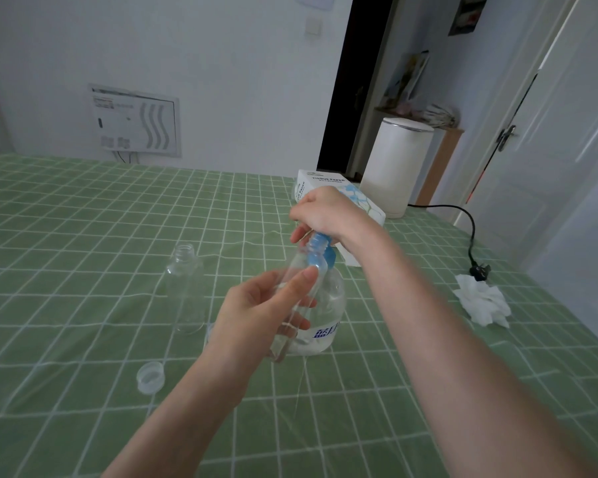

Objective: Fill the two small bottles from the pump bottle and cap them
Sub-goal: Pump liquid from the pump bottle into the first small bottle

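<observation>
Left hand (256, 315) grasps small clear plastic bottle (296, 267), tilted to the spout (316, 248) for filling; right hand (321, 212), twelve o'clock, clasps blue-headed clear pump bottle (332, 305).

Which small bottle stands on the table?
The standing bottle, upright left of the left hand; the held bottle is tilted against the pump bottle.

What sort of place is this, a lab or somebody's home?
Probably a room in a home: a table under a green checked cloth, a tissue paper box on it, and a white lidded container beyond.
</observation>
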Demonstrator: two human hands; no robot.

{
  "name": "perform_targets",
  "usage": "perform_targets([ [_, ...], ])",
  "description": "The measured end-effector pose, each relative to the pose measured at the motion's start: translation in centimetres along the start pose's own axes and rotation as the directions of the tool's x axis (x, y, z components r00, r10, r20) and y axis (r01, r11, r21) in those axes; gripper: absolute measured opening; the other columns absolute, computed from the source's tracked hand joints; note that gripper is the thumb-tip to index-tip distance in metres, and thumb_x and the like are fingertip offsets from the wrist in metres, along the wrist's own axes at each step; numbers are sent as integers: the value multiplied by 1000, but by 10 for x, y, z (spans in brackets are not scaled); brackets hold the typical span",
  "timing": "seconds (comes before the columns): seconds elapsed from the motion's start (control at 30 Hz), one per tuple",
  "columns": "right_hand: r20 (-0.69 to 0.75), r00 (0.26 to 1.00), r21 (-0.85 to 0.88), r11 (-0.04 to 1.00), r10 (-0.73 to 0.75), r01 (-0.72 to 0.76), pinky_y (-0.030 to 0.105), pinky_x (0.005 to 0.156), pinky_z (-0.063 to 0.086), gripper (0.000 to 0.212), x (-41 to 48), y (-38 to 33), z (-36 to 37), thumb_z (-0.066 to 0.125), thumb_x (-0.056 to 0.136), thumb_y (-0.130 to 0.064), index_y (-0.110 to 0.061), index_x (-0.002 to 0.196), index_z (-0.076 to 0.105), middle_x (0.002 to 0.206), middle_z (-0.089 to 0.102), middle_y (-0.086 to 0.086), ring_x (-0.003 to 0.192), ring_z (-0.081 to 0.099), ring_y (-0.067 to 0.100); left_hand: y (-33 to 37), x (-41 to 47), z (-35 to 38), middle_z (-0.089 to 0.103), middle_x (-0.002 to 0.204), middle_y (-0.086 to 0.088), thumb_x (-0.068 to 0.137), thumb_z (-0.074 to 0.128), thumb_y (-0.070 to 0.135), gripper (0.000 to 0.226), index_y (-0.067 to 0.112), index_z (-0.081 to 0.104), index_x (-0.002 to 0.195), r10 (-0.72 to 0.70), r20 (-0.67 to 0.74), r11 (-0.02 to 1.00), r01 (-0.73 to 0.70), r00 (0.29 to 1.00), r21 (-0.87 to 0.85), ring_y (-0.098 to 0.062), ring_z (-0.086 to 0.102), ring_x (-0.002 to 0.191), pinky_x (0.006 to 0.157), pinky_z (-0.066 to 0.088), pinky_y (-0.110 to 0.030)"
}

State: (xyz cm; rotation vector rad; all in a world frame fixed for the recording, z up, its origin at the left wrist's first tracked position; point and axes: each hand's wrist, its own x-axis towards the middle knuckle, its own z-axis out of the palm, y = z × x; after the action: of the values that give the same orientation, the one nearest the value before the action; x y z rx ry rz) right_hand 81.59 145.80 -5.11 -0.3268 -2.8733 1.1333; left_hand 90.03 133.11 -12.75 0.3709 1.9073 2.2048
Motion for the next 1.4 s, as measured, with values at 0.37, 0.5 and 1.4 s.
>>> perform_targets([
  [0.37, 27, 999, -56, 998, 21, -19, 25, 55, 37, 32, 3, 2, 1, 56, 89, -20, -2, 114, 64, 107, 73, 15, 77, 53, 24, 3, -2, 2, 71, 67, 6, 59, 63, 60, 32, 30, 73, 69, 8, -1, 1000, -8, 1000, -17, -4, 61, 51, 42, 41, -11],
  [0.5, 31, 999, -52, 998, 30, -28, 30, 72, 40, 37, 4, 7, 6, 54, 90, -18, 1, 120, 62, 112, 72, 19, 89, 61, 24, -1, -1, 0, 74, 76, 0, 59, 65, 57, 37, 26, 74, 76, 7, -7, 999, -7, 1000, -37, -8, 61, 52, 47, 46, -14],
  [1.4, 58, 997, 30, 998, 47, -49, 35, 76, 47, 29, 3, 10, 6, 57, 90, -17, -1, 114, 66, 109, 72, 15, 96, 66, 27, -3, -1, 0, 75, 78, 2, 59, 64, 59, 41, 27, 75, 81, 3, -11, 1000, -4, 1000, -16, -7, 63, 54, 50, 47, -15],
])
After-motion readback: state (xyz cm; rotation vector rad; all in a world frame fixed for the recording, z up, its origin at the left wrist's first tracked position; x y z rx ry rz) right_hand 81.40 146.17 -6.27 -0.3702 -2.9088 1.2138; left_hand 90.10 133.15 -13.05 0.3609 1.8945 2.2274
